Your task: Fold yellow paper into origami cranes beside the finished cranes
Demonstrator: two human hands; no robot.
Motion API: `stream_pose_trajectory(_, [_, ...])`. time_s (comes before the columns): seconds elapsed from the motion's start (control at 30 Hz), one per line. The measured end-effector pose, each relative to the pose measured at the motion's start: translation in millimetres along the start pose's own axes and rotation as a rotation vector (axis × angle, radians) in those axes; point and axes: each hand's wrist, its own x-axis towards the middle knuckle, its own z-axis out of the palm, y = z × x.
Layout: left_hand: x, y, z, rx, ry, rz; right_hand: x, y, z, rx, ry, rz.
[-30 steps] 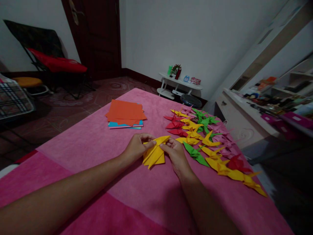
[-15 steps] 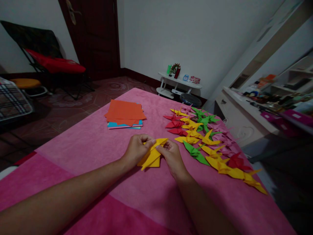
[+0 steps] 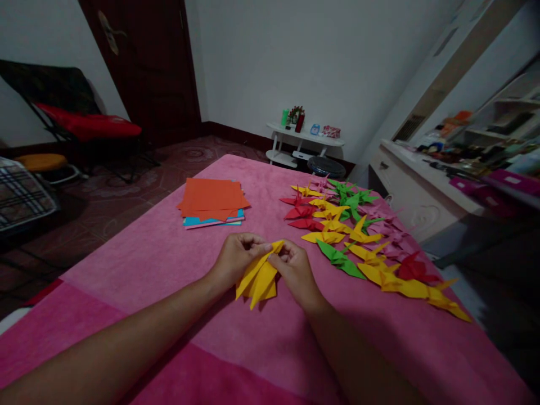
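Observation:
A partly folded sheet of yellow origami paper [image 3: 258,280] is between my two hands, just above or on the pink cloth. My left hand [image 3: 239,257] pinches its upper left side, thumb on top. From the other side my right hand [image 3: 295,269] grips the upper right part with thumb and bent fingers. The paper's lower flaps fan apart toward me in several points. To the right lie rows of folded paper cranes, among them a green crane [image 3: 340,259] nearest my right hand and a yellow crane [image 3: 382,277].
Beyond my left hand, a stack of orange paper [image 3: 213,194] lies over blue and pink sheets on the pink tablecloth [image 3: 156,253]. A white side table [image 3: 304,134] stands by the wall, a cabinet [image 3: 413,197] at the right, a red folding chair [image 3: 93,126] at the left.
The yellow paper's flaps have spread, with its lower points now separated and facing me. Both hands keep their hold on it. The view has shifted slightly.

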Motion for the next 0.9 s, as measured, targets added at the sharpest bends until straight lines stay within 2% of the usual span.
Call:
stream_pose_trajectory(0.17, [-6.2, 1.2, 5.5, -0.034, 0.009, -0.079, -1.4, 0.7, 1.2, -0.023, 0.119, -0.084])
stream_pose_trajectory(0.4, [-9.1, 6.6, 8.7, -0.072, -0.013, -0.113, -1.4, -3.4, 1.5, 0.069, 0.120, -0.070])
stream_pose_trajectory(0.6, [-10.1, 5.6, 7.7, -0.004, -0.047, -0.071, -2.9, -9.2, -0.8, 0.014, 0.143, -0.110])
stream_pose_trajectory(0.9, [-10.6, 2.6, 4.4, 0.154, -0.064, 0.052, -1.9, -3.1, -3.0, -0.044, 0.154, -0.109])
